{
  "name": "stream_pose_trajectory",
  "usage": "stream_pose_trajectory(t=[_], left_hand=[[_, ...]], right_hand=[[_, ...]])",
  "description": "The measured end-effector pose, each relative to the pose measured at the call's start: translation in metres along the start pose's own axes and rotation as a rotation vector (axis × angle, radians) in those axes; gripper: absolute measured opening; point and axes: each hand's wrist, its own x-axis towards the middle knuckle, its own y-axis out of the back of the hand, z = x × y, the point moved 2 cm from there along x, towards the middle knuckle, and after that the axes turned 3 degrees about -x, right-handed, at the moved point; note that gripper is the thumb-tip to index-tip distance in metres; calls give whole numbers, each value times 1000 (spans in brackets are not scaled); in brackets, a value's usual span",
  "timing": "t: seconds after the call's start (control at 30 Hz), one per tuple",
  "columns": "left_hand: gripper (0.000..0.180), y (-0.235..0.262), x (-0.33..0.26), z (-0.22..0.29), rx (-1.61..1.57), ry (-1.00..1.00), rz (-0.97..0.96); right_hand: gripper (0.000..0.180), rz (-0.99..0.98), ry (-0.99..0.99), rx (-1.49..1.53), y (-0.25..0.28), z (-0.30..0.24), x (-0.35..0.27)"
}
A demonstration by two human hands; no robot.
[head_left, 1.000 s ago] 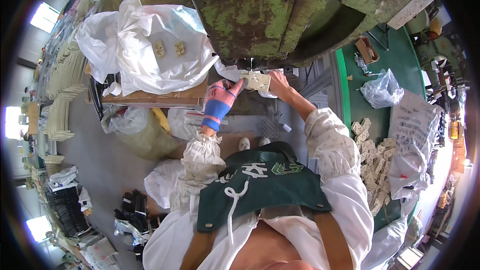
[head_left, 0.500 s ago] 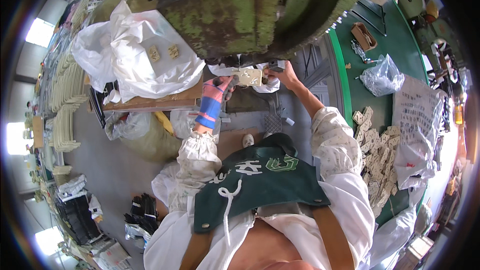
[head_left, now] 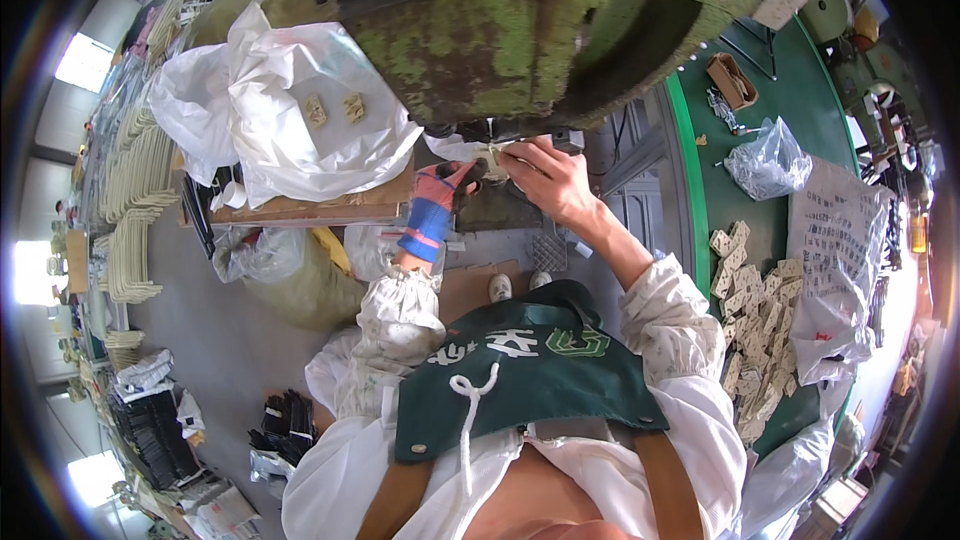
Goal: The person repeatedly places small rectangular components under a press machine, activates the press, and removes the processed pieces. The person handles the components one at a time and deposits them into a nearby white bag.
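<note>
In a pink and blue glove with dark fingertips, my left hand (head_left: 448, 187) is closed on the near-left side of a cream metal plate (head_left: 494, 172) under the machine head. Bare and bent inward, my right hand (head_left: 552, 180) has its fingertips pinched together at the plate's upper right. Whatever is between those fingertips is too small and covered to make out. My right fingers hide much of the plate. Just above both hands is the underside of a worn green machine (head_left: 450, 50), with a dark metal part (head_left: 568, 141) beside my right knuckles.
Left of the machine, a white plastic sheet (head_left: 290, 140) holds two small cream pieces (head_left: 316, 111) on a wooden bench (head_left: 345, 205). A green table (head_left: 700, 190) on the right bears a pile of cream plates (head_left: 760, 330), a clear bag (head_left: 768, 162) and a cardboard box (head_left: 732, 80).
My right hand has moved left from the dark metal part onto the plate, covering much of it. My left hand keeps its hold. The view has shifted slightly.
</note>
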Motion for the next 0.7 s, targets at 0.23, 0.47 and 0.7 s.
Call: stream_pose_trajectory(t=[0.23, 0.47, 0.7], left_hand=[[15, 1, 0, -19, -240, 65, -7], [17, -3, -1, -5, -441, 202, -13], [18, -2, 1, -2, -355, 177, -109]], right_hand=[[34, -117, 299, -125, -15, 5, 6], [33, -183, 364, -150, -11, 0, 14], [37, -376, 70, -46, 3, -14, 16]])
